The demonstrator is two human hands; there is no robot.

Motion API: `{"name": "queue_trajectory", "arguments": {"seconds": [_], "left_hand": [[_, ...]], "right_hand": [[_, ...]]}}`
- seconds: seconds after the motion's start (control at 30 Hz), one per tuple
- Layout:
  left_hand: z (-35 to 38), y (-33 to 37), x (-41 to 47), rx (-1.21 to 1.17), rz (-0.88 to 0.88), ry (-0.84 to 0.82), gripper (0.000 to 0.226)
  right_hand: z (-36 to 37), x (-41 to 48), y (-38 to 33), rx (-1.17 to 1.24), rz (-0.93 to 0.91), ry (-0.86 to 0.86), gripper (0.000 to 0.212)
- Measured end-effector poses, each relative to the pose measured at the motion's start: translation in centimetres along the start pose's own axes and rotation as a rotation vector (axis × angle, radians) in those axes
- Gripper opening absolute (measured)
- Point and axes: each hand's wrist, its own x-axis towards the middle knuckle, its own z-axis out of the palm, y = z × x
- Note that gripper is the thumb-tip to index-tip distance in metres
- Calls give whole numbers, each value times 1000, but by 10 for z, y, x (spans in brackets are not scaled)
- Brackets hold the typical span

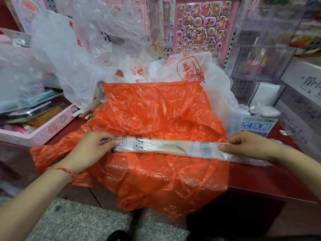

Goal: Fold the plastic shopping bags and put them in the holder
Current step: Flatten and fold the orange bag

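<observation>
Nearest me, my left hand [90, 148] and right hand [248, 146] each pinch one end of a clear bag [165, 147] folded into a long strip, fingers [108, 136] pressed together on it. The strip lies across a crumpled orange bag [156, 115] spread over the red tabletop [260, 178]. Behind it, loose white bags [191, 70] are heaped.

- I read "走珠君" in white characters on the blue card [255, 126] at the right.
- The folded clear bag [165, 146], near me, carries black print and a square code, too blurred for me to read.
- The white bag [189, 70], farther back, bears a red emblem; I cannot make out its characters.
</observation>
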Motion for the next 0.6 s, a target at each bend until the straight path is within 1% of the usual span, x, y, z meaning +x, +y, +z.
{"name": "queue_trajectory", "arguments": {"seconds": [0.07, 0.2, 0.27, 0.33, 0.43, 0.5, 0.6], "left_hand": [[1, 0, 5, -13, -45, 24, 22], [4, 2, 14, 7, -112, 53, 20], [3, 3, 17, 27, -131, 66, 24], [2, 1, 19, 70, -127, 47, 30], [1, -5, 21, 212, -107, 10, 32], [1, -7, 21, 260, -89, 37, 29], [2, -5, 19, 310, -41, 100, 29]], "right_hand": [[1, 2, 1, -7, 28, 14, 49], [3, 10, 2, -181, 96, 50, 51], [4, 10, 2, -237, 126, 67, 49], [4, 8, 0, -278, 127, 94, 45], [5, 4, 1, -333, 58, 116, 31], [3, 2, 3, -277, 19, 81, 21], [-2, -3, 5, -240, 8, 12, 19]]}}
